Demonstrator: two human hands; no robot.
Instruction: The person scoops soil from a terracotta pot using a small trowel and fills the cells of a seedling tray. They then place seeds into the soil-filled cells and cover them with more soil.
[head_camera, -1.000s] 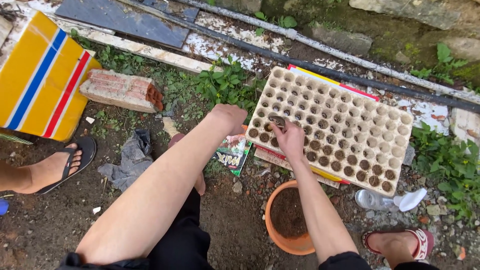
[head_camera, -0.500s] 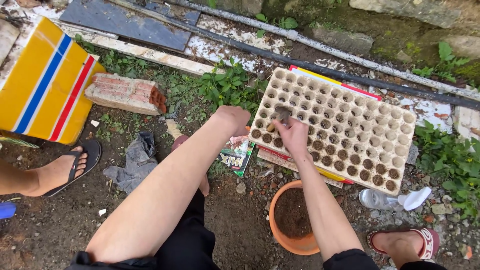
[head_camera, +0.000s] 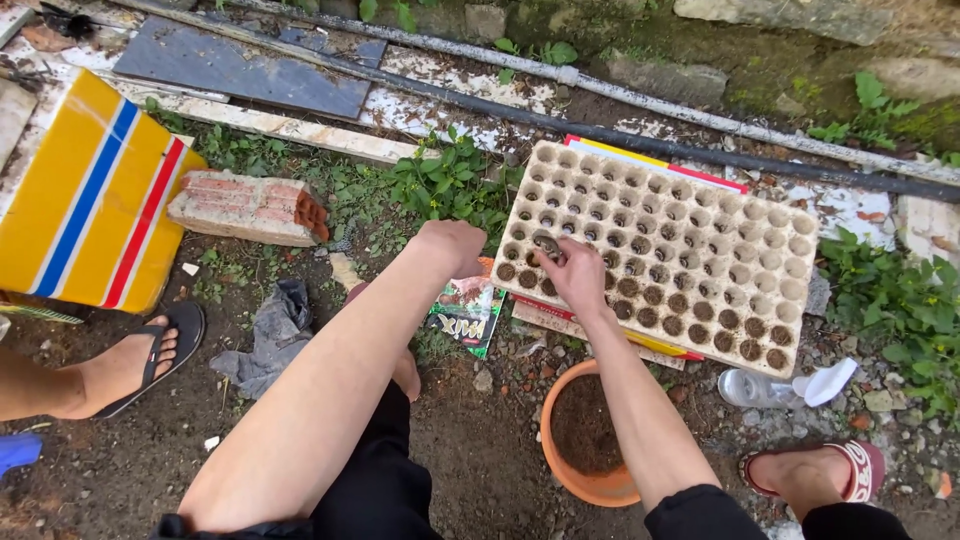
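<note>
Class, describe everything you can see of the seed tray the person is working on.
The seed tray is a pale, cream-coloured rectangular grid of many small round cells, plastic by the look of it. The cells along its near edge hold dark soil; most of the others look empty. It lies tilted on flat red-and-yellow packaging on the ground. The right hand rests on its near left part, and the left hand is at its left edge.

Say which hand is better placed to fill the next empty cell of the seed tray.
Right, probably. The right hand is already over the seed tray, fingers pinching soil above a cell. The left hand hangs closed beside the tray's near-left edge.
</note>
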